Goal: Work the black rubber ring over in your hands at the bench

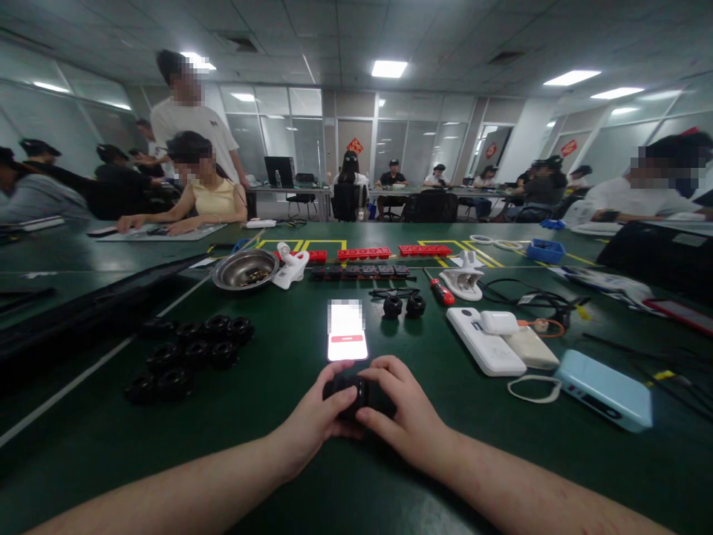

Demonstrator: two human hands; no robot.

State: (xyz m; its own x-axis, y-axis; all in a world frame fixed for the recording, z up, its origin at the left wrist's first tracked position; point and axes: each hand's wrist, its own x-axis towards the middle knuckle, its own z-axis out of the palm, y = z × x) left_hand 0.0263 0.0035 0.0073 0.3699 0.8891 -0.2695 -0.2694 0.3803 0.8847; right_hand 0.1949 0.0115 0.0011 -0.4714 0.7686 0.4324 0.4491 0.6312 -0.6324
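Observation:
Both of my hands meet at the near middle of the green table, closed around one small black round part (350, 392). My left hand (315, 420) grips its left side with curled fingers. My right hand (404, 416) covers its right side, fingers bent over the top. Just beyond them a lit phone (346, 331) lies face up. Several black round parts (189, 355) sit in a cluster to the left, and two more black parts (404, 305) stand past the phone.
A metal bowl (246, 269), white clamps (290, 266), red and black part strips (365, 254), a red-handled screwdriver (440, 288), white power banks (493, 338), a light blue box (604, 388) and cables (529, 297) lie on the table. Other people sit at tables around.

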